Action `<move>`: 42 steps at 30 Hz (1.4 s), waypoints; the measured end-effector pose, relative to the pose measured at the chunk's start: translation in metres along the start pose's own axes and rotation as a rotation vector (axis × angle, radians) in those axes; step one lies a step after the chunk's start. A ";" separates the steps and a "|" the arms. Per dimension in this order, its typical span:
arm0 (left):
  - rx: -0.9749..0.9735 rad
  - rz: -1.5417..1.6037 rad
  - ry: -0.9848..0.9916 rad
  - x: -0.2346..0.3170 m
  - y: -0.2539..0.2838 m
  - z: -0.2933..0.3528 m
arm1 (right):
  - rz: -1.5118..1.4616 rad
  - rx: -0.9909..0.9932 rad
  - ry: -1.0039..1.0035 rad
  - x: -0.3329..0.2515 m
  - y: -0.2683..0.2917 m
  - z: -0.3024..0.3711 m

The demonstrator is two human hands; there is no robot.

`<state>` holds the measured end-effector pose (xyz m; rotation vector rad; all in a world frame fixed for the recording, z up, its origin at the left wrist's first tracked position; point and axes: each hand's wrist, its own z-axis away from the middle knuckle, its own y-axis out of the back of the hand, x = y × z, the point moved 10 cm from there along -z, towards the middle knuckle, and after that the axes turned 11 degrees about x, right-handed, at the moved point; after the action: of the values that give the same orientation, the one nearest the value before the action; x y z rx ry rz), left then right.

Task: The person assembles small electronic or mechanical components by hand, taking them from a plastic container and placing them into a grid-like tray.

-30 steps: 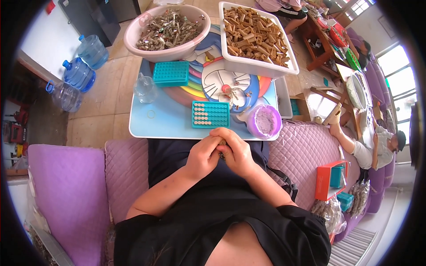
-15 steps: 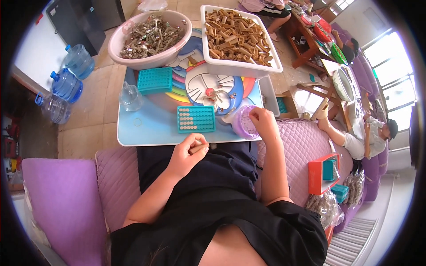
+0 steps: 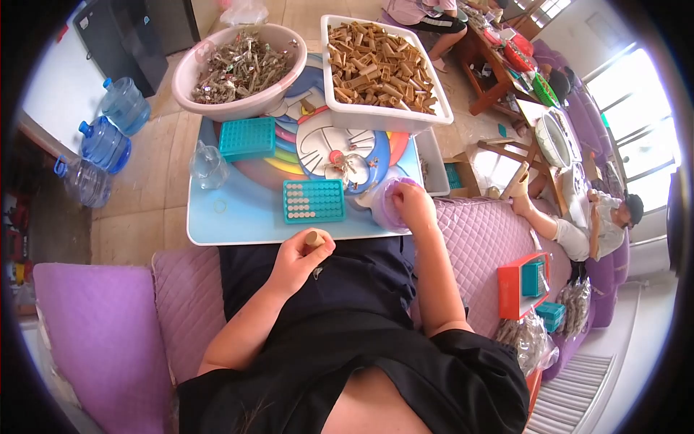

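Note:
My left hand (image 3: 295, 262) is closed around a short brown tube-like piece (image 3: 314, 239), whose round end points upward above my lap. At the table's near right, my right hand (image 3: 417, 208) reaches into a purple tub (image 3: 386, 210). Its fingers are bent together, and what they pinch, if anything, is hidden. Between the hands lies a teal tray (image 3: 329, 201) with rows of round hollows; pale round discs (image 3: 295, 201) fill the left part. Small metallic bits (image 3: 352, 168) lie behind it on the cartoon-printed table (image 3: 253, 224).
A second teal tray (image 3: 247, 137) and a clear plastic jug (image 3: 210, 172) stand at left. Behind are a pink basin (image 3: 186, 94) of silvery-brown scraps and a white bin (image 3: 390, 120) of brown tube pieces. A quilted sofa (image 3: 477, 231) is at right; other people sit farther off.
My left hand has turned the brown piece from lying sideways to end-up. My right hand stays at the purple tub, fingers somewhat deeper inside. The whole view has shifted slightly.

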<state>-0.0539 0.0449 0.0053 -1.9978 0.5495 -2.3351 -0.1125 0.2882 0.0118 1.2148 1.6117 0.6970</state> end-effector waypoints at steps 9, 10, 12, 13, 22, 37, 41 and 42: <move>-0.144 0.182 0.126 -0.018 -0.005 0.004 | -0.591 0.042 -0.302 -0.034 0.043 0.011; -0.144 0.183 0.126 -0.015 -0.006 0.004 | -0.606 0.032 -0.205 -0.053 0.048 0.012; -0.195 0.309 0.213 -0.009 -0.018 0.008 | -0.614 -0.031 -0.073 -0.088 0.051 0.015; -0.187 0.308 0.211 -0.007 -0.019 0.009 | -0.620 -0.095 0.063 -0.114 0.051 0.019; -0.174 0.385 0.233 0.000 -0.023 0.007 | -0.684 0.146 0.171 -0.162 0.059 0.045; 0.010 0.054 0.122 -0.006 -0.004 0.006 | -0.515 0.192 0.378 -0.174 0.054 0.057; 0.087 -0.227 -0.036 0.006 0.001 0.006 | -0.480 0.140 0.426 -0.176 0.046 0.057; 0.107 -0.359 -0.083 0.008 0.002 0.006 | -0.479 0.142 0.426 -0.176 0.045 0.057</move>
<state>-0.0498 0.0396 0.0129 -2.2892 0.0608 -2.3854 -0.0362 0.1333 0.0916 0.7504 2.2371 0.5578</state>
